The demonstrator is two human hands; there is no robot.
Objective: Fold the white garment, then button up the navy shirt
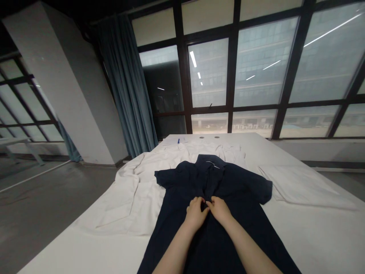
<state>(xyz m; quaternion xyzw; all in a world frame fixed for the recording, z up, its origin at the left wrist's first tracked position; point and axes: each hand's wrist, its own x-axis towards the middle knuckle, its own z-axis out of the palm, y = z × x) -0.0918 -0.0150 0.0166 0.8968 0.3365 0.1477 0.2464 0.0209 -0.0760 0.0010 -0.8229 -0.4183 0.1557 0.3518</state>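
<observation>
A dark navy short-sleeved shirt (pixel 242 182) lies spread face up, its collar (pixel 209 161) toward the far end and its hem toward me. At the middle of its front placket, my left hand (pixel 196 211) pinches the cloth with thumb and fingers. My right hand (pixel 219 208) pinches the placket just beside it, the fingertips of both hands nearly meeting. Whatever small part sits between the fingertips is too small to make out. Both forearms rest over the lower part of the shirt.
A white garment (pixel 125 205) lies to the left and behind the shirt on the white table (pixel 313 236). Folded white cloth (pixel 302 186) lies at the right. A blue pen (pixel 178 140) is near the far edge. Beyond stand windows, a blue curtain (pixel 128 87) and a pillar (pixel 68 83).
</observation>
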